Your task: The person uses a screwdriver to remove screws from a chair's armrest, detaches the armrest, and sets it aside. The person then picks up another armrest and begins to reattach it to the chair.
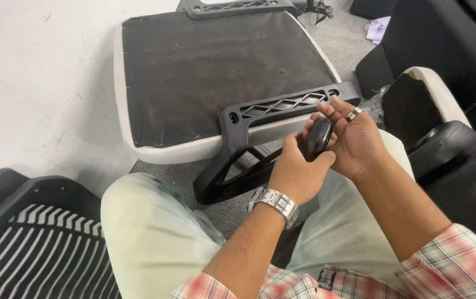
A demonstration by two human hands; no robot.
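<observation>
Black plastic, small and oval, the part (318, 138) caught between both hands above the lap, just in front of the upturned chair seat (216, 77). Left hand (298, 169) curled narrow around its lower end, fingers folded under and thumb (326, 159) pressed against its side. Wrist bent inward, metal watch (275, 204) facing up, forearm rising from the lower middle of the view. Right hand (357, 138) half open, cupping the part from the far side, palm turned toward the left hand. Index and middle fingers raised and loose, a ring (353, 114) on one finger. Right forearm slanting in from the lower right, out of a red-and-white checked sleeve (459, 260). Both hands touching each other around the part. Behind them, close to the fingertips, a black armrest bracket (282, 108) with diamond cut-outs fixed to the seat's white mesh edge. Pale trousers (155, 232) below. Striped black chair back (38, 249) at the lower left, lying on the grey floor (38, 83).
</observation>
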